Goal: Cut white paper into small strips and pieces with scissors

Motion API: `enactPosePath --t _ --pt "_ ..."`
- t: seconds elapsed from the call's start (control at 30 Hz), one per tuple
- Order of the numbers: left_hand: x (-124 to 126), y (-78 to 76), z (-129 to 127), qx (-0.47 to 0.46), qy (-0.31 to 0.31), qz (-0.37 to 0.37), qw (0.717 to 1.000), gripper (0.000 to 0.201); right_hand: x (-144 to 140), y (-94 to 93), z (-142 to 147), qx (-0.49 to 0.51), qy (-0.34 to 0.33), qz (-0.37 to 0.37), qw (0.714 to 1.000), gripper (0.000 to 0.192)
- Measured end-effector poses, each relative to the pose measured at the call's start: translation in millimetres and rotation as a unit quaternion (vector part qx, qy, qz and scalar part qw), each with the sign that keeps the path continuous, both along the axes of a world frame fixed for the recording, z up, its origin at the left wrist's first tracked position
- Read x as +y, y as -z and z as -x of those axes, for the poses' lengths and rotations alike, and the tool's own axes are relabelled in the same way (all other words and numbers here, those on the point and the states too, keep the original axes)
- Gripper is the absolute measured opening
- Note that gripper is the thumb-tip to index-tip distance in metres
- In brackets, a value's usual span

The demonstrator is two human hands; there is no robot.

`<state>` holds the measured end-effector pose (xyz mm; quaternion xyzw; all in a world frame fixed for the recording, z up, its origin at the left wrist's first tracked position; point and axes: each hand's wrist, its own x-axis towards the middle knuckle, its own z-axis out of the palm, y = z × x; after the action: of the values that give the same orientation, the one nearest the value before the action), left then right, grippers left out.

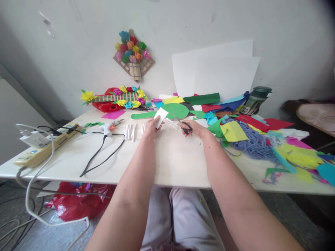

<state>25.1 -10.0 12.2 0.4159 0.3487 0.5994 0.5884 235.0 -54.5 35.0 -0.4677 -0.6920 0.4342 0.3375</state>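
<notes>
- The left hand [151,128] is raised just above the bench [172,164], its fingers closed on a small white piece of paper [160,117] that stands tilted above the fingertips.
- The right hand [195,129] is just beside it, to the right, with its fingers curled through the dark handles of a pair of scissors [183,124]; the blades point up and left toward the white paper. Whether the blades touch the paper cannot be told.
- Both forearms stretch from the near edge of the bench to its middle, over the person's lap.
- A row of short white paper rolls [131,131] lies on the bench just left of the left hand.
- Further left lies a glue gun [110,127], with its black cord [101,153] looping toward the near edge.
- A power strip [44,148] sits at the left end of the bench with plugs in it.
- Behind the hands lies a green paper cut-out [170,111], round at one end.
- To the right there is a heap of coloured paper scraps [232,130] and a tangle of blue yarn [255,143].
- A dark green bottle [255,100] stands at the back right, near large white sheets [217,73] that lean on the wall.
- A paper-flower decoration [133,55] hangs on the wall, and another flower piece [117,97] lies at the back of the bench.
</notes>
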Motion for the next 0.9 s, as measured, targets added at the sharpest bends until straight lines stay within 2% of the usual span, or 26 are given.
enactPosePath --t 0.17,0.47,0.9 --pt "0 0.6 -1 0.017 0.028 -0.028 0.999 0.036 -1 -1.7 6 -0.049 -0.008 0.028 0.998 0.033" --pt "-6 -1.6 -5 0.088 0.076 -0.059 0.991 0.036 0 0.7 14 -0.062 -0.006 0.032 0.998 0.033" --pt "-10 -2.7 -8 0.094 0.116 -0.079 0.986 0.034 2 2.7 18 -0.056 0.005 0.041 0.998 0.035"
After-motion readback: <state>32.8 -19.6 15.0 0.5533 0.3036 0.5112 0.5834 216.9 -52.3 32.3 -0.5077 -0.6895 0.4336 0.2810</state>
